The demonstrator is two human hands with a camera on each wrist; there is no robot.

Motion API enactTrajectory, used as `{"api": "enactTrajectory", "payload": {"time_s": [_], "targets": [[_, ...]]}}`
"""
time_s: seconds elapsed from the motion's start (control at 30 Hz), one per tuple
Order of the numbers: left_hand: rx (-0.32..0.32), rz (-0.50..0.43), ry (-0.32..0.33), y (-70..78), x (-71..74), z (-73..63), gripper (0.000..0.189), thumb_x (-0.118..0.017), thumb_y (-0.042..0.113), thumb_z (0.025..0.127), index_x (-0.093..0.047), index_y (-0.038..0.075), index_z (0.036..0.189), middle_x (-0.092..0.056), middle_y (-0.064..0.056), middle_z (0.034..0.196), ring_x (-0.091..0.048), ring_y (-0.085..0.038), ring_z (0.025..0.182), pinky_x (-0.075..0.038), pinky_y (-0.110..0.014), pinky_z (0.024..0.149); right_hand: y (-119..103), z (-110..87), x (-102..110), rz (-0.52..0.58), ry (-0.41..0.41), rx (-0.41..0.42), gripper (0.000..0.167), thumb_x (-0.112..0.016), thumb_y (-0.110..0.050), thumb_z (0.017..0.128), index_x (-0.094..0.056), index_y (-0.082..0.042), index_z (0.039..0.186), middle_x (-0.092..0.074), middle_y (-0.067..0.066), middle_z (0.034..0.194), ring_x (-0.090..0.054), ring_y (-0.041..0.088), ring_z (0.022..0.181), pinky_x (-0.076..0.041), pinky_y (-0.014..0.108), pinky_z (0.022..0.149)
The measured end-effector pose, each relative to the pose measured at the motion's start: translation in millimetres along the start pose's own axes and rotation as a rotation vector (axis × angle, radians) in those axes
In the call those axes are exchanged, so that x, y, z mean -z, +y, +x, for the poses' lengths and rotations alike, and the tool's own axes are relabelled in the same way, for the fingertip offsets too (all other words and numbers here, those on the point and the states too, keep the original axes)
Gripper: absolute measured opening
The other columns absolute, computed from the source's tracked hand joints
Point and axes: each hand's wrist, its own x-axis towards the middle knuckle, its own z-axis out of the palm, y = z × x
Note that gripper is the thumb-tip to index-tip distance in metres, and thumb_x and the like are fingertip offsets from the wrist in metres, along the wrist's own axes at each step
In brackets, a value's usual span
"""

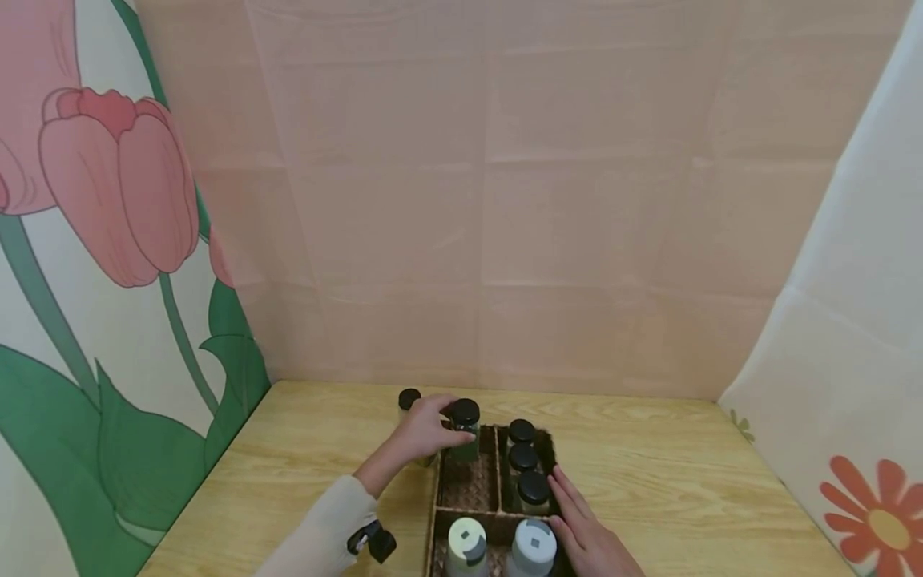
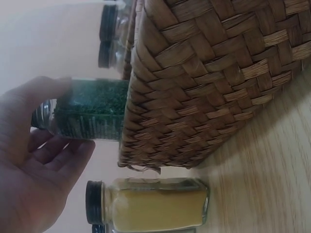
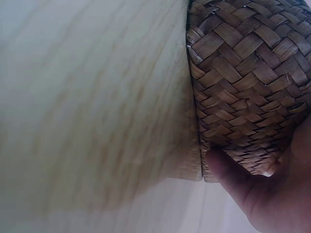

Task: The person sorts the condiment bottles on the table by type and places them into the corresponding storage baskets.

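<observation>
My left hand (image 1: 425,429) grips a black-capped glass spice jar (image 2: 95,107) of green dried herbs between thumb and fingers. The jar is upright at the back left compartment of a brown woven basket (image 1: 469,510), and its lower end is hidden behind the basket wall in the left wrist view. On the basket's right side rests my right hand (image 1: 587,529), fingers extended along the rim. Its thumb (image 3: 226,167) lies against the woven outer wall in the right wrist view.
Three black-capped jars (image 1: 534,487) line the back right compartment. Two white-topped containers (image 1: 534,543) stand in the front section. Left of the basket, a jar of yellow powder (image 2: 155,208) stands on the wooden table (image 1: 671,473), another cap partly showing beside it. Fabric backdrops (image 1: 476,200) surround the table.
</observation>
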Motion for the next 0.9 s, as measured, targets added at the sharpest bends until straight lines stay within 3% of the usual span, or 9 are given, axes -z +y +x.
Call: {"api": "enactTrajectory", "payload": {"time_s": [0.33,0.77,0.9], "targets": [[-0.001,0.010,0.002,-1.3,-10.9,4.3,0.070,-0.085,0.037,0.082,-0.059,0.005,0.139,-0.062,-0.016,0.135,-0.068,-0.034,0.106,-0.058,-0.043,0.084,-1.7,0.5,0.5,0.012,-0.007,-0.021,0.068,-0.046,-0.050,0.105,-0.032,-0.013,0.160,-0.021,0.003,0.169,-0.037,0.033,0.146,-0.044,0.059,0.105],[-0.069,0.078,0.017,-9.7,-19.0,6.2,0.065,-0.087,0.038,0.079,-0.065,0.007,0.133,-0.066,-0.010,0.129,-0.063,-0.030,0.115,-0.054,-0.046,0.093,-2.2,-0.4,-1.2,0.003,0.002,-0.019,0.067,-0.045,-0.050,0.106,-0.031,-0.014,0.160,-0.021,0.001,0.169,-0.038,0.033,0.146,-0.045,0.058,0.105],[-0.085,0.101,0.035,-12.7,-21.1,6.5,0.062,-0.089,0.037,0.077,-0.068,0.009,0.128,-0.067,-0.008,0.123,-0.064,-0.027,0.110,-0.055,-0.042,0.091,-2.3,-0.4,-1.3,0.007,-0.008,-0.029,0.068,-0.045,-0.051,0.105,-0.031,-0.014,0.161,-0.020,0.002,0.169,-0.037,0.034,0.146,-0.044,0.059,0.105]]}}
